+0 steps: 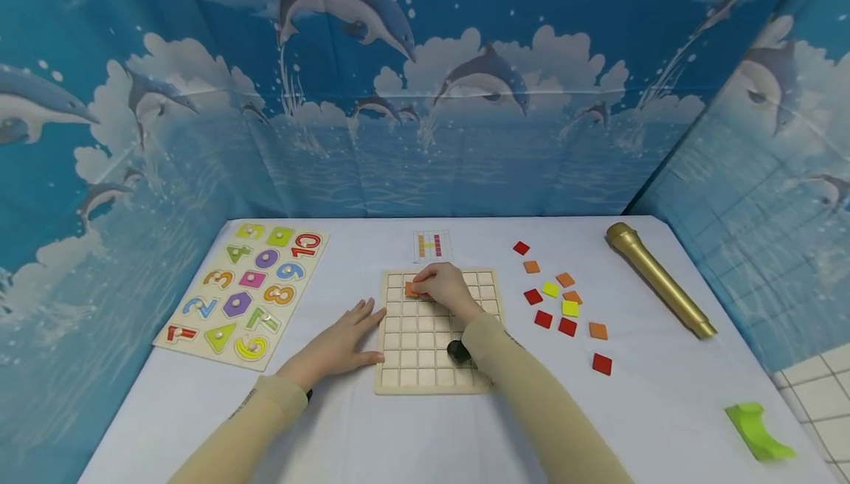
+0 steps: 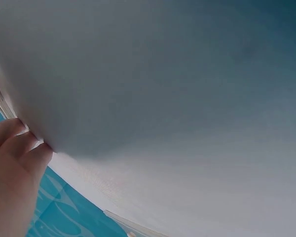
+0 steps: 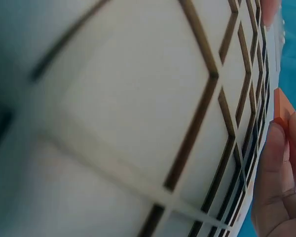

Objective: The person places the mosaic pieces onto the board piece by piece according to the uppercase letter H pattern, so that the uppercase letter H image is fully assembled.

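Observation:
A wooden grid board (image 1: 408,389) with square recesses lies on the white table. Between thumb and fingers my right hand (image 1: 443,286) pinches an orange square tile (image 1: 411,289) over the upper left cells; in the right wrist view the same orange tile (image 3: 283,106) is tilted at the fingertips, above the grid. My left hand (image 1: 341,347) rests at the board's left edge with its fingers spread, fingertips touching or close to the edge. In the left wrist view only part of the left hand (image 2: 15,173) shows. The right forearm hides some lower right cells.
A small pattern card (image 1: 432,246) lies behind the board. Loose red, orange and yellow tiles (image 1: 569,308) are scattered to the right. A gold microphone (image 1: 660,281) and a green curved piece (image 1: 757,431) lie farther right. A number puzzle board (image 1: 226,299) lies at the left.

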Available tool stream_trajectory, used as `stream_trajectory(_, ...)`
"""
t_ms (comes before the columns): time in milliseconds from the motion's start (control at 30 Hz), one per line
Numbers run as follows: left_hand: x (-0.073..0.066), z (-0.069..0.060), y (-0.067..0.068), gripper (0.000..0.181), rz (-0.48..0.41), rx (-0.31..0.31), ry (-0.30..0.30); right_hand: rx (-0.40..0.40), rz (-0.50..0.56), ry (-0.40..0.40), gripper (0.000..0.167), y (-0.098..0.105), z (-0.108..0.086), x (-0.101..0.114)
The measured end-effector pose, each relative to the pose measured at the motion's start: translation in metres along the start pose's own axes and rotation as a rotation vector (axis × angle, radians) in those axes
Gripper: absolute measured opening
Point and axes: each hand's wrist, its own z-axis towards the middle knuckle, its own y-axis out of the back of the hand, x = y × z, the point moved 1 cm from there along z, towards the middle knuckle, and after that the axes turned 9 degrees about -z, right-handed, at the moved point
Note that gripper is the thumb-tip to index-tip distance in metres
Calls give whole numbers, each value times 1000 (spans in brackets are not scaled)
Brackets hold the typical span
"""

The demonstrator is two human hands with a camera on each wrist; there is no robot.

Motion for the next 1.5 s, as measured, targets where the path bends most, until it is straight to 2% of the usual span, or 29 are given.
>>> stream_trajectory(200,-3,1,-3,84,-20,3,-7,-5,-123,40,8,-3,3,0)
stream_trajectory(400,-6,3,-4,84,-7,-1,-17,-17,-279,40,6,-1,5,3)
stream_trajectory(700,-8,4,-3,84,-8,-2,-16,9,-403,113,4,0,4,7)
stream_trajectory(833,-9,4,-4,84,-24,6,-9,37,-399,120,8,6,2,6)
stream_trajectory(967,-9,5,-5,83,-26,9,-5,73,-341,142,17,25,-8,-1)
stream_trajectory(1100,-7,4,-6,83,-12,4,-8,68,-304,155,24,55,-27,-14)
stream_trajectory(1300,-4,1,-4,83,3,4,4,-26,-281,84,27,100,-60,-58)
stream_trajectory(1500,-2,-2,-1,84,8,-9,13,-119,-263,-37,36,140,-92,-106)
